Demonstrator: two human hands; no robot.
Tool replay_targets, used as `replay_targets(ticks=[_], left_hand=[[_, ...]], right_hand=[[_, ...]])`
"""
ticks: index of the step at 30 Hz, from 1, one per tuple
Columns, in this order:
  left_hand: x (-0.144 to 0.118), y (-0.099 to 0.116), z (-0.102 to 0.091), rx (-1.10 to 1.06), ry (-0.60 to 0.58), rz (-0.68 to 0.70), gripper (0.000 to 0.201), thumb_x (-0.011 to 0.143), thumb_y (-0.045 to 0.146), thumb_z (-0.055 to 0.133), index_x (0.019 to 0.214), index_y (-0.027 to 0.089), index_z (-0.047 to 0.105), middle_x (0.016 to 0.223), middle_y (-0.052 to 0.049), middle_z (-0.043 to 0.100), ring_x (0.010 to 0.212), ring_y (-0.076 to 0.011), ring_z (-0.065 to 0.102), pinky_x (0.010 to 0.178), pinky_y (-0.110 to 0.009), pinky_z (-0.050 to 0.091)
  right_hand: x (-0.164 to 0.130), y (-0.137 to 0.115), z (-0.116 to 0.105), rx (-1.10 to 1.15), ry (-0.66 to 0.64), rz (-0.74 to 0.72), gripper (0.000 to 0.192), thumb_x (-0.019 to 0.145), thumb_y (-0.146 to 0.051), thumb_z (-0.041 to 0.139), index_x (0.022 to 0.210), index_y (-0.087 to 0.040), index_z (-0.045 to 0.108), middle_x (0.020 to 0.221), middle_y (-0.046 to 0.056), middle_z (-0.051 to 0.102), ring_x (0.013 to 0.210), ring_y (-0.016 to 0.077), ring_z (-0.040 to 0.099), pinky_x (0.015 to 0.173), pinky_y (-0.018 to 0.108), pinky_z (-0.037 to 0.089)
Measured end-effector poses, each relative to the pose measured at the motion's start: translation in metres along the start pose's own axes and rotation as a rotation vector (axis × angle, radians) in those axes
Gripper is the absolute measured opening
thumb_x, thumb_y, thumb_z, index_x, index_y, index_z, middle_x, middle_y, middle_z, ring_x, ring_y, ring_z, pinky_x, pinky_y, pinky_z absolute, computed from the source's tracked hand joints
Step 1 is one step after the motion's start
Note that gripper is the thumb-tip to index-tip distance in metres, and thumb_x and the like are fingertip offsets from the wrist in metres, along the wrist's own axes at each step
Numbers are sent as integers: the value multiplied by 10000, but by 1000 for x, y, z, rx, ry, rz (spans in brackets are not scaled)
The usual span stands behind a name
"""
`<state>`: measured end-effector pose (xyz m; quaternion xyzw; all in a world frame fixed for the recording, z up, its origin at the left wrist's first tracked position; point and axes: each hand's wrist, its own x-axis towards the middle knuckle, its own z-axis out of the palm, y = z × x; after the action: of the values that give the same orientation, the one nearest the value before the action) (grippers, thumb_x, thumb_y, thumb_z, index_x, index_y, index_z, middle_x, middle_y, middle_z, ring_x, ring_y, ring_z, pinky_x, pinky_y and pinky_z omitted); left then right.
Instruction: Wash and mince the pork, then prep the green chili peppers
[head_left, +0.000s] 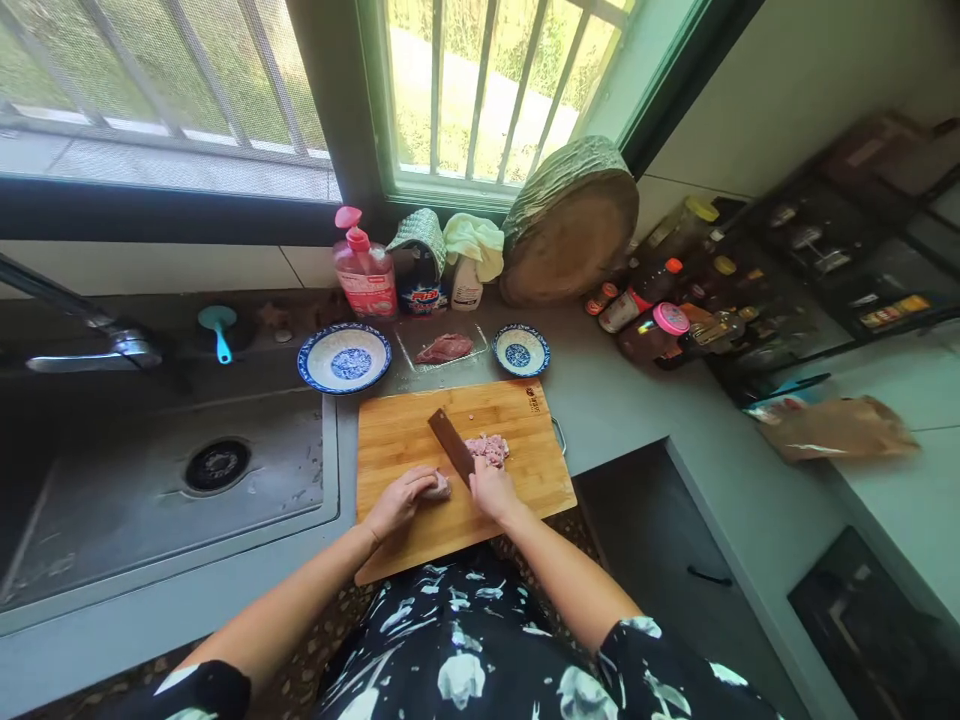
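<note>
On the wooden cutting board (pixel 405 440), left hand (pixel 401 500) presses curled fingers onto a piece of raw meat (pixel 439 487). Right hand (pixel 491 490) is clenched round the cleaver (pixel 451 446) handle, blade beside chopped meat (pixel 487 448). Beyond: meat tray (pixel 444 348), two blue-patterned bowls (pixel 344 357).

Cleaver (pixel 452 447): dark blade, held by right hand (pixel 491 490), angled up-left from it. Pink meat chunk (pixel 438 487) pinned under left hand (pixel 401 498) fingertips. Chopped meat pile (pixel 487 449) just above right hand, touching blade.
</note>
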<state>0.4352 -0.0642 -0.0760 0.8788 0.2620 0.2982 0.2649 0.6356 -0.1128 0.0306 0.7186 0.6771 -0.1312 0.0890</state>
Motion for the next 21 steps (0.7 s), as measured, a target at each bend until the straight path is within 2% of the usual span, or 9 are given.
replay_targets(ticks=[4,10,16,21], left_hand=[[6,6,-1,-21,7,16,318,823,68,349,1025,168,573,1120,-95,584,1081,-187,515,939,-378,433],[16,7,-5,41,-86,141,404,821,50,324,1152,174,518,1178,-91,563,1149,-184,445,970,-408,405],[13,2,-8,40,-146,100,399,844,111,339,1188,208,516,1221,-58,544,1167,-167,438,989,-363,400],[14,-1,-1,64,-173,46,523,696,26,385,1170,195,526,1218,-53,549,1176,-172,443,1022,-395,370]], right_hand=[[-11,9,-2,66,10,76,311,902,-278,379,1159,-103,386,891,153,653,806,231,651,665,304,483],[-17,-4,-7,65,72,6,253,911,-278,345,1102,-127,416,873,132,653,792,217,648,671,290,478],[-12,-8,-9,0,71,-172,265,906,-241,321,1109,-123,442,825,122,667,743,243,655,649,327,500],[-34,3,2,-35,11,-152,225,897,-206,341,1061,-114,464,810,137,665,740,240,661,637,321,510]])
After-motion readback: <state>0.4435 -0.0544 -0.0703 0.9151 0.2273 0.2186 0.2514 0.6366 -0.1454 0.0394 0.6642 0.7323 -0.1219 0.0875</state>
